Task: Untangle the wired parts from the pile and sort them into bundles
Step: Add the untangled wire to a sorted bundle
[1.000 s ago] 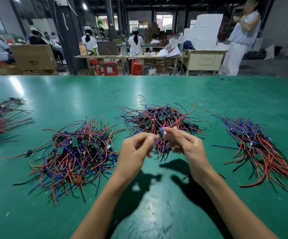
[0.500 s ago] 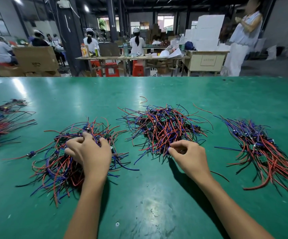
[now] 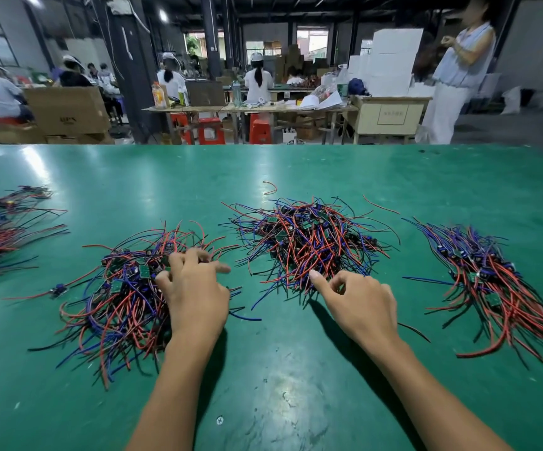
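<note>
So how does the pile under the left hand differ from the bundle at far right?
The left pile is a tangled round heap with wires looping every way; the right bundle has its wires combed roughly parallel, fanning toward the near right. The left hand rests on the pile; no hand touches the bundle. Both mix red, blue and black wires with small green boards.

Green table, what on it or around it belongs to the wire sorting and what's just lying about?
Job: left hand on left pile; right hand at middle pile; combed bundle; far-left bundles.
Lying about: stray red wire; cardboard boxes; red stools.
</note>
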`<state>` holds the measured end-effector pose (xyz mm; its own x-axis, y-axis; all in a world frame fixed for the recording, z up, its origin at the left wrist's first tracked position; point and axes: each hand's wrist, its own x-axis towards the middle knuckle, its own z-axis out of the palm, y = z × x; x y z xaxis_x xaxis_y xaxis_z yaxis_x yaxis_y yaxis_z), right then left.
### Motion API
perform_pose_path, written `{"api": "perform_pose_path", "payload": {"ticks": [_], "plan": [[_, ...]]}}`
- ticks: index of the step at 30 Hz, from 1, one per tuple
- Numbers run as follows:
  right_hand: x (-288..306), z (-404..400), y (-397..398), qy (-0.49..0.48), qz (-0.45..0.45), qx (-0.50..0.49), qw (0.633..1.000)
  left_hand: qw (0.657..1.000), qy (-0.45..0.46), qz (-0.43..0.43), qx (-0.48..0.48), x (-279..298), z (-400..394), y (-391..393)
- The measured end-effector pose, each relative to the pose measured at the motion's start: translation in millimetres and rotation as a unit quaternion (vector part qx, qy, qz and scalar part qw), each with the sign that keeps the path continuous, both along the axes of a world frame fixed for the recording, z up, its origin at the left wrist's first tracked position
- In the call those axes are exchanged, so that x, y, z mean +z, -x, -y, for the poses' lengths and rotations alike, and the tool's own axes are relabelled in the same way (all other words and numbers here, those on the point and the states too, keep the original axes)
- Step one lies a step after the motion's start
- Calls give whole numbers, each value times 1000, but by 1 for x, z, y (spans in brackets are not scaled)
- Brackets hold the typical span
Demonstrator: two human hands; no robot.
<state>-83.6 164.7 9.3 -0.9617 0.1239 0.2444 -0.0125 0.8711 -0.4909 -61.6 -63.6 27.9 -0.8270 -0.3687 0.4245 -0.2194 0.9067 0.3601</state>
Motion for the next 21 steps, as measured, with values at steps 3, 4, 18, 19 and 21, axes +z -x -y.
{"api": "perform_pose_path", "payload": {"ticks": [3, 4, 18, 19, 21], "plan": [[0, 0, 0, -8, 13, 3, 1000, 997, -22, 70, 35, -4, 0, 0], [0, 0, 0, -3, 14, 8, 1000, 997, -19, 66, 43, -4, -1, -1], [13, -10, -5, 244, -234, 55, 940, 991, 11, 59, 120, 3, -14, -7], [14, -12, -5, 225, -234, 66, 944, 990, 16, 64, 126, 3, -14, -7], [12, -15, -3, 186, -199, 94, 958, 988, 24, 74, 130, 3, -13, -7]]}}
